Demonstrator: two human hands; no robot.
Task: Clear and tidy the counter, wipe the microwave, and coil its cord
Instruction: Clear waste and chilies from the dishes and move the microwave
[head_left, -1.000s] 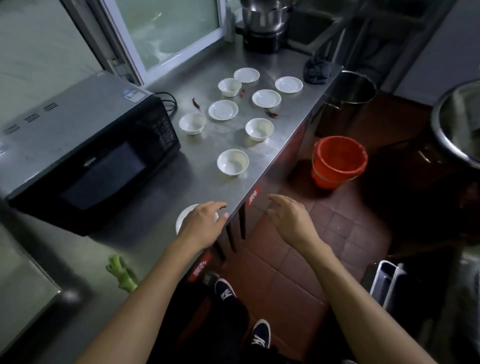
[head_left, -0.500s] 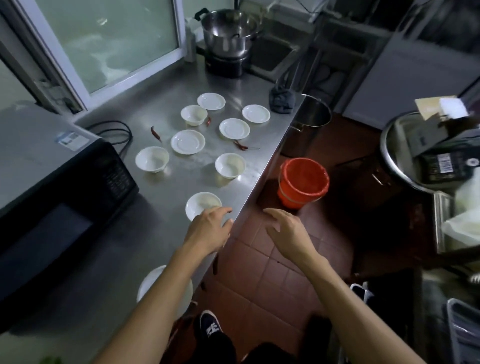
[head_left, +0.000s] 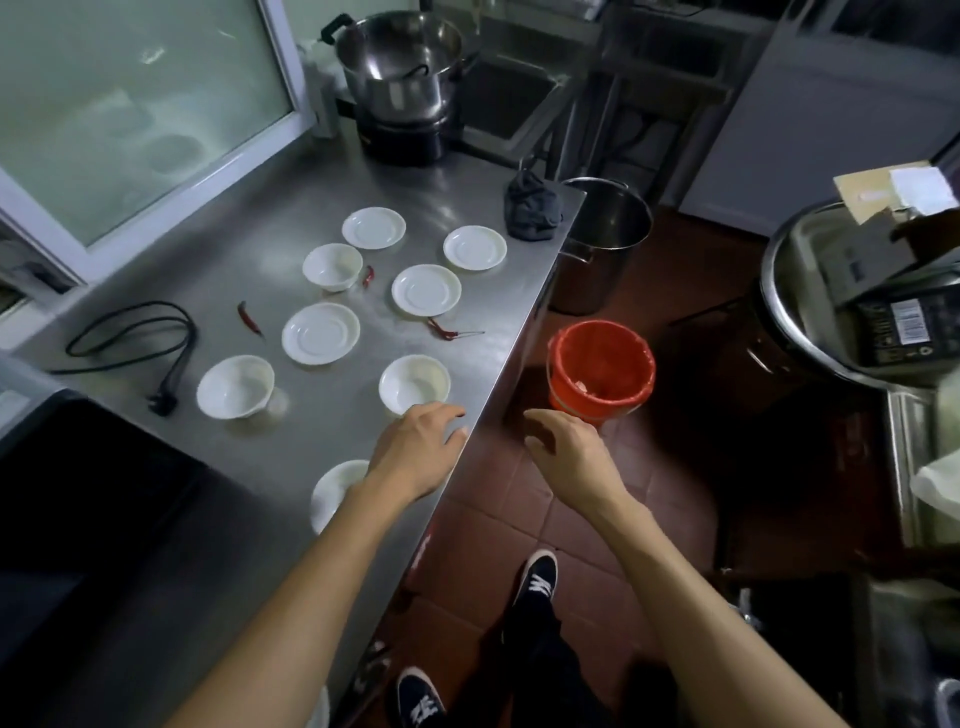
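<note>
Steel counter (head_left: 291, 519): long, running from the near left to the far window (head_left: 135, 114). Microwave (head_left: 67, 499): black, at the near left end of the counter, only partly in view. Cord (head_left: 130, 332): black, lying in a loose loop on the counter beyond the microwave, its plug (head_left: 162, 402) flat on the steel beside a bowl. Bowls, white, four: one near the plug (head_left: 235, 385), one by the counter's front edge (head_left: 414, 383), one farther back (head_left: 332, 266), one partly hidden under the left forearm (head_left: 335, 488). Saucers, white, four: nearest (head_left: 320, 333), middle (head_left: 426, 289), far left (head_left: 373, 227), far right (head_left: 474, 247). Dried red chillies, three: one left of the nearest saucer (head_left: 248, 317), one beside the far bowl (head_left: 368, 276), one just in front of the middle saucer (head_left: 441, 328). Dark cloth (head_left: 532, 208): bunched at the counter's far right corner. Steel pot (head_left: 400, 57): on a black burner at the far end. Red bucket (head_left: 600, 369): on the tiled floor beside the counter, with a tall steel stockpot (head_left: 605, 244) beyond it. Left hand (head_left: 418, 447): above the counter's front edge, fingers loosely bent, holding nothing, just in front of the near-edge bowl. Right hand (head_left: 563, 452): over the floor beside the counter, fingers relaxed, holding nothing.
</note>
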